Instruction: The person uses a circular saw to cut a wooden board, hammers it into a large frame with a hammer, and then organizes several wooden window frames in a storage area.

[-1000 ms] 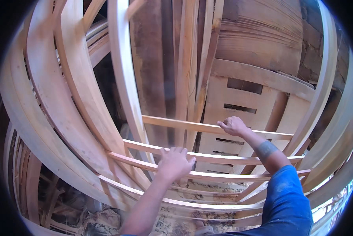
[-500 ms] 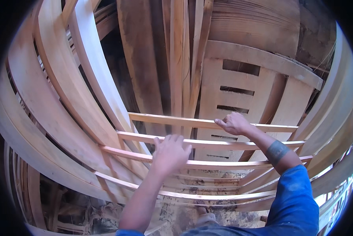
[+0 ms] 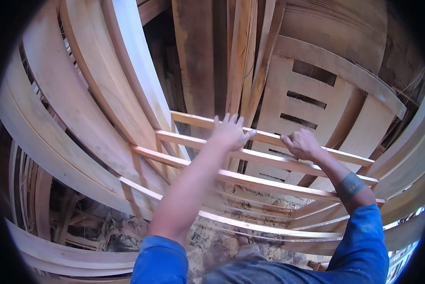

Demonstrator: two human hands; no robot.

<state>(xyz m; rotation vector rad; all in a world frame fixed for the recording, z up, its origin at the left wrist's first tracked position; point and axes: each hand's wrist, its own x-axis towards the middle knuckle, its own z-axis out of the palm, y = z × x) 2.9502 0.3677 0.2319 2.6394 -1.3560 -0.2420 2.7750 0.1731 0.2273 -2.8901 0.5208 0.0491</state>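
Several thin wooden slats run crosswise in front of me between wide, pale boards on both sides. My left hand [image 3: 231,134] lies over the farthest slat [image 3: 268,137], its fingers stretched out and apart. Farther right on that same slat, my right hand [image 3: 303,145] is closed, its fingers curled round the wood and its thumb along it. Nearer to me are a second slat [image 3: 274,160] and a third slat [image 3: 269,185], roughly parallel to it. My left forearm passes over these nearer slats and hides parts of them.
Wide boards [image 3: 96,61] rise on the left, and more boards [image 3: 406,156] stand on the right. Behind the slats are upright planks [image 3: 193,57] and a slotted wooden panel [image 3: 274,80]. The stained floor [image 3: 217,244] shows below, near my foot.
My left hand has moved forward from the second slat to the farthest one, its fingers spreading. My right hand stays on the farthest slat. The whole view has shifted and tilted.
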